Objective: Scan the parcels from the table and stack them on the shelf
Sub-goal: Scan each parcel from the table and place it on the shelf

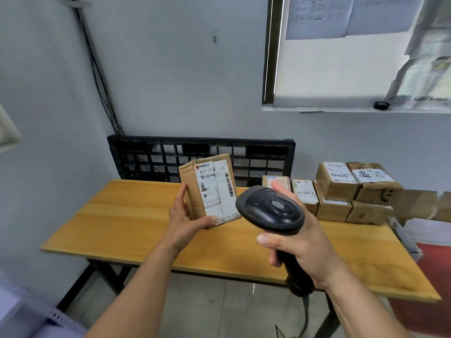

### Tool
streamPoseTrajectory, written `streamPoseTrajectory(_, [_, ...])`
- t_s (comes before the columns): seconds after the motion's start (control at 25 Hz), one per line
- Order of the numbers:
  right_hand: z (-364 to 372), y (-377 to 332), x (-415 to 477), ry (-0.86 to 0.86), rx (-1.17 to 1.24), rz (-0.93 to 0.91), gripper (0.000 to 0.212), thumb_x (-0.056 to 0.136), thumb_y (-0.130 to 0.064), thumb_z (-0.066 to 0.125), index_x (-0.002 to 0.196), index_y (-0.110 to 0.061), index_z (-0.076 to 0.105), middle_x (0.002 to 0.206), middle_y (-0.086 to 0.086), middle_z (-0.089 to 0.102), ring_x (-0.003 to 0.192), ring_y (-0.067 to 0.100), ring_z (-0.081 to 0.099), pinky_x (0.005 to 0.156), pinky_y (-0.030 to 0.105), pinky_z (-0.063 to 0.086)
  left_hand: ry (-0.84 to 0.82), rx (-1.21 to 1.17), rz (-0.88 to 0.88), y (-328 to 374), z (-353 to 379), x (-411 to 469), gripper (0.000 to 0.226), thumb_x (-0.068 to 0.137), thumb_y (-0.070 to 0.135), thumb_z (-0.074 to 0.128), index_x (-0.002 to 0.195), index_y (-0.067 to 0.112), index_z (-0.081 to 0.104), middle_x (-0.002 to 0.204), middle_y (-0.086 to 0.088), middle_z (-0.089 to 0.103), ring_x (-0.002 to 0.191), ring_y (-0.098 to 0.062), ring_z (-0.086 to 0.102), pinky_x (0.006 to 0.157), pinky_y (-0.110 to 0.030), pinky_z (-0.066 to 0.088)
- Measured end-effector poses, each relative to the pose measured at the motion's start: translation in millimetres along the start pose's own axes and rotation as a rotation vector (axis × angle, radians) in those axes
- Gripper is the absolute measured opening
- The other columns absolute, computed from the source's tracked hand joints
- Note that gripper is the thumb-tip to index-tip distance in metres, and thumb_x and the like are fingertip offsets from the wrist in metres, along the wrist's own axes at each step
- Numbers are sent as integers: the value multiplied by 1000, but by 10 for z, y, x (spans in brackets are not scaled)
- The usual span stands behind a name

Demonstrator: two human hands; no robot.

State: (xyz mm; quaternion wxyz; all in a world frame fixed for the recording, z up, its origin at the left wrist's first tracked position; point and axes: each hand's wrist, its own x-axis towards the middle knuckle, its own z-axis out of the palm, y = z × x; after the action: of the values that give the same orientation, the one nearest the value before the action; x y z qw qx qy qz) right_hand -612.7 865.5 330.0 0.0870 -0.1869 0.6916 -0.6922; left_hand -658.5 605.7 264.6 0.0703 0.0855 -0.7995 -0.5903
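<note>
left hand gripped a labelled parcel upright over the bench, right hand held the scanner just beside it

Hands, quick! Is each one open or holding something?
Left hand: closed, holding the cardboard parcel.
Right hand: closed, holding the black scanner by its handle.

Labelled brown parcel upright, midair
</note>
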Motion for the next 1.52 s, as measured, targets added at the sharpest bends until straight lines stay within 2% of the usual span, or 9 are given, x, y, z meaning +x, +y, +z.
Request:
streamPoseTrajectory(0.16, [140,-30,-262,-76,-13,12,109,56,-16,87,144,-45,31,89,15,72,60,29,65,45,33,51,-74,-17,8,150,-478,-376,111,46,49,79,145,43,28,133,-3,52,115,-23,55,85,-30,48])
streamPoseTrajectory(0.24, [239,-78,-350,-119,-12,7,112,54,-17,87,147,-39,29,89,18,71,67,27,68,44,33,52,-104,31,7,292,-778,-522,102,47,51,73,142,38,37,127,-1,57,112,-19,57,87,-30,47])
streamPoseTrajectory(0.44, [614,-216,-361,-244,-25,-12,110,59,-4,81,149,-35,25,84,20,72,56,18,64,43,29,51,-139,238,-55,523,-1510,-675,88,47,53,70,132,41,49,122,0,60,107,-13,59,90,-31,47])
streamPoseTrajectory(0.6, [975,-229,-250,-335,-42,-22,111,55,-20,88,144,-47,29,93,15,73,56,27,63,46,35,53,-127,303,-79,585,-1996,-808,90,45,52,69,132,37,51,120,-2,62,105,-15,62,88,-31,50])
streamPoseTrajectory(0.76, [1327,-223,-134,-381,-52,-11,111,54,-24,89,146,-45,32,106,4,72,50,30,60,49,41,52,-105,318,-95,605,-2377,-927,83,46,47,68,127,38,51,116,-1,63,97,-8,61,66,-12,45])
streamPoseTrajectory(0.84, [1528,-216,-85,-393,-52,-13,111,52,-25,89,146,-43,34,105,2,73,50,29,59,50,42,51,-98,322,-104,579,-2578,-990,82,50,44,68,129,35,50,118,-3,63,98,-8,61,65,-9,44])
streamPoseTrajectory(1.12, [2102,-222,42,-401,-50,-10,112,48,-27,90,145,-43,37,111,5,70,54,20,64,53,40,54,-18,327,-117,389,-3200,-1168,73,45,53,66,117,45,53,117,0,64,104,-10,61,79,-22,45])
streamPoseTrajectory(1.32, [2415,-300,148,-459,-66,-36,106,61,-12,83,148,-41,29,84,1,74,50,22,60,49,37,51,40,323,-137,308,-3522,-1298,67,54,49,68,119,46,50,119,0,62,108,-14,59,85,-25,46])
streamPoseTrajectory(1.52, [2685,-356,250,-519,-56,-64,105,62,-10,83,147,-42,31,83,-6,73,50,23,57,50,38,50,107,320,-160,241,-3781,-1493,70,53,51,70,120,47,50,118,-1,64,107,-15,61,90,-31,49])
